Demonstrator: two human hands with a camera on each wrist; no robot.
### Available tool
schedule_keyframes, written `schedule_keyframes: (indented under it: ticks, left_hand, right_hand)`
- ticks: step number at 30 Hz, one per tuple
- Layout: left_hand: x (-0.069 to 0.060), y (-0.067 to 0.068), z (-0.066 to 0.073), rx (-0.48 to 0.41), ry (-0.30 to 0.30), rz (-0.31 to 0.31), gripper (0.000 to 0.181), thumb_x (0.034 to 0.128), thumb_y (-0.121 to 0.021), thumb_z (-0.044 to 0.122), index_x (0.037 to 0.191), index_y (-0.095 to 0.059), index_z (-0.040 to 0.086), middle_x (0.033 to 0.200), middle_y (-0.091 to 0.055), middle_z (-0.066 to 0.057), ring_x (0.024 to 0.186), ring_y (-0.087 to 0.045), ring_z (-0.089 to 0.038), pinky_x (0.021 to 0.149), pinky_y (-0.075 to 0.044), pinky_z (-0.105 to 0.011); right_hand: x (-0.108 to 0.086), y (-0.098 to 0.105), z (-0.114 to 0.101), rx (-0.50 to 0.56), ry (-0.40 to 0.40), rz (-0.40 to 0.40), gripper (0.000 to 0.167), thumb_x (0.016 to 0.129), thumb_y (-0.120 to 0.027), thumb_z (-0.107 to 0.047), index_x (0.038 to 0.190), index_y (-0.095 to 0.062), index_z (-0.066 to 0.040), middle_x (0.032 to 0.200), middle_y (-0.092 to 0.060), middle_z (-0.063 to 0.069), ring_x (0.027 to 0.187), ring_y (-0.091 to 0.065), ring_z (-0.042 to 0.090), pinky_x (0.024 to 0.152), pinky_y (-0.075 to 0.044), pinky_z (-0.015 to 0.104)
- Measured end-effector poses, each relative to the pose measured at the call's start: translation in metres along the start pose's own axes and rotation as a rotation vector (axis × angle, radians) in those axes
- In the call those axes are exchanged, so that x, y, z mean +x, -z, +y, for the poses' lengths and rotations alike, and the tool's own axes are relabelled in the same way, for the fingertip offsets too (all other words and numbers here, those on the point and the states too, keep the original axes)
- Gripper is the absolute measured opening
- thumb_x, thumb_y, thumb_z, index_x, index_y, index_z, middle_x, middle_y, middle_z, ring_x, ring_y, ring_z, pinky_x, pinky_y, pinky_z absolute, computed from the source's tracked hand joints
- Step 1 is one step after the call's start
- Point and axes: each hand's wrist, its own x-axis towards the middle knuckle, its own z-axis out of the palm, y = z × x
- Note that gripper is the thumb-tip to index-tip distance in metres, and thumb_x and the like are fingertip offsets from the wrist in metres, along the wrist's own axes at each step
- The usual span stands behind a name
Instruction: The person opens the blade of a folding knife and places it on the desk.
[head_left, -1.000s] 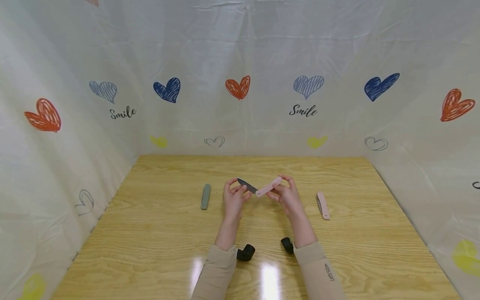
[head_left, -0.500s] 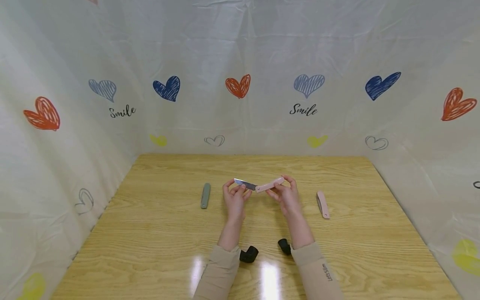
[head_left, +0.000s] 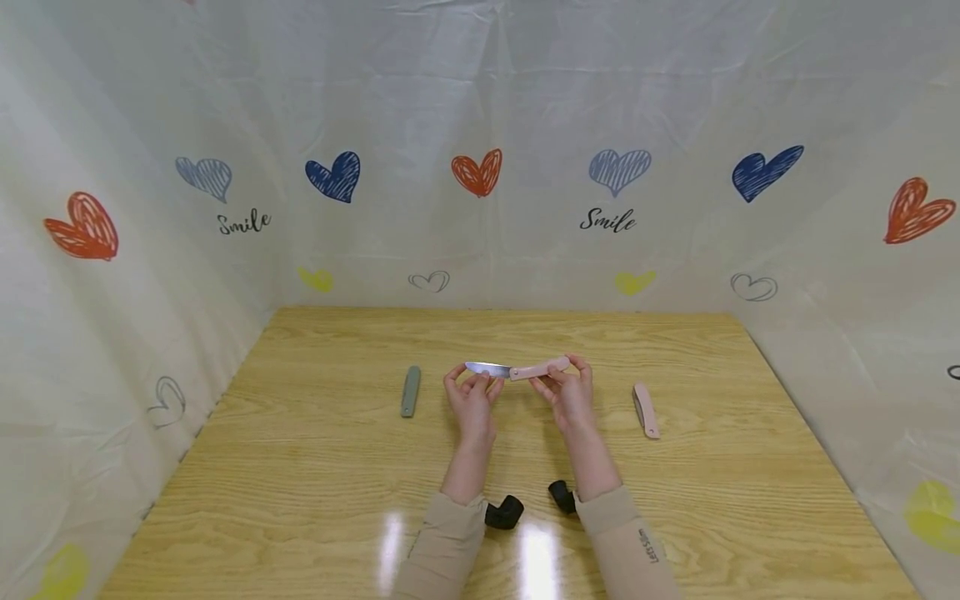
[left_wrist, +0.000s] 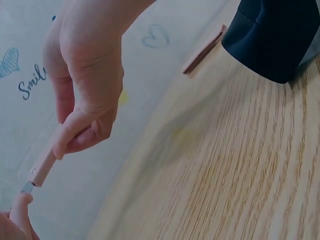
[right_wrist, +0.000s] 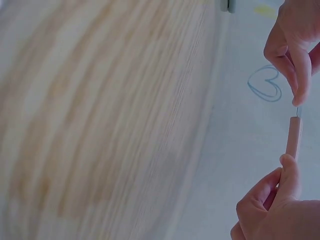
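A pink folding knife is held up over the middle of the table, its blade unfolded nearly in line with the handle. My left hand (head_left: 474, 410) pinches the silvery blade (head_left: 489, 369) between thumb and fingers. On the other side, my right hand (head_left: 572, 398) grips the pink handle (head_left: 538, 368), thumb on the near face. The left wrist view shows the handle's pivot end (left_wrist: 41, 171) just beyond the left fingertips. In the right wrist view only a sliver of blade (right_wrist: 298, 111) shows.
A folded green knife (head_left: 410, 392) lies left of the hands on the wooden table (head_left: 300, 467). To the right lies another pink folding knife (head_left: 646, 410), folded. Black wrist-worn pieces (head_left: 504, 512) stick out at the sleeves. A heart-printed curtain (head_left: 540, 108) surrounds the table.
The blade has swung from a clear V against the handle to nearly straight. Both hands still hold the knife, and the forearms have drawn slightly closer together.
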Motion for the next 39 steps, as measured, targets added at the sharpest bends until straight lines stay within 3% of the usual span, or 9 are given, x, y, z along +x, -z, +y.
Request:
schedule_keyframes:
  ticks: [8, 17, 25, 31, 39]
  left_hand:
    - [-0.002, -0.002, -0.003, -0.042, 0.006, 0.007, 0.039, 0.094, -0.05, -0.012, 0.128, -0.034, 0.0, 0.098, -0.048, -0.018, 0.083, -0.059, -0.018, 0.081, -0.058, -0.03]
    - [-0.006, -0.005, -0.005, -0.074, 0.005, 0.035, 0.04, 0.0943, -0.049, -0.012, 0.128, -0.032, 0.0, 0.097, -0.046, -0.017, 0.094, -0.059, -0.028, 0.084, -0.057, -0.031]
    - [-0.007, -0.008, -0.01, -0.109, -0.017, 0.071, 0.041, 0.093, -0.051, -0.013, 0.128, -0.033, 0.0, 0.094, -0.046, -0.014, 0.084, -0.061, -0.021, 0.082, -0.058, -0.031]
    - [-0.008, -0.01, -0.013, -0.118, -0.059, 0.089, 0.041, 0.093, -0.052, -0.012, 0.128, -0.033, -0.001, 0.092, -0.047, -0.013, 0.079, -0.062, -0.016, 0.081, -0.058, -0.031]
    - [-0.013, -0.013, -0.014, -0.144, -0.139, 0.126, 0.044, 0.0911, -0.054, -0.015, 0.128, -0.034, -0.002, 0.089, -0.049, -0.009, 0.081, -0.064, -0.019, 0.078, -0.059, -0.034]
  right_hand:
    - [-0.002, 0.0, 0.001, 0.038, -0.005, 0.044, 0.054, 0.099, -0.039, 0.008, 0.146, -0.016, -0.005, 0.116, -0.038, 0.015, 0.087, -0.058, 0.019, 0.087, -0.056, 0.033]
    - [-0.005, -0.004, 0.004, 0.114, 0.019, 0.071, 0.051, 0.097, -0.039, 0.011, 0.141, -0.016, -0.003, 0.111, -0.037, 0.015, 0.081, -0.058, 0.018, 0.081, -0.058, 0.03]
    - [-0.009, -0.007, 0.004, 0.132, 0.033, 0.091, 0.051, 0.097, -0.039, 0.01, 0.141, -0.016, -0.002, 0.112, -0.037, 0.016, 0.082, -0.057, 0.018, 0.084, -0.057, 0.031]
    - [-0.009, -0.009, 0.004, 0.129, 0.043, 0.1, 0.053, 0.097, -0.039, 0.01, 0.143, -0.015, -0.002, 0.112, -0.038, 0.016, 0.084, -0.057, 0.019, 0.088, -0.055, 0.033]
    - [-0.008, -0.01, 0.006, 0.131, 0.101, 0.103, 0.05, 0.098, -0.043, 0.008, 0.139, -0.015, -0.003, 0.11, -0.039, 0.015, 0.08, -0.06, 0.016, 0.079, -0.058, 0.028]
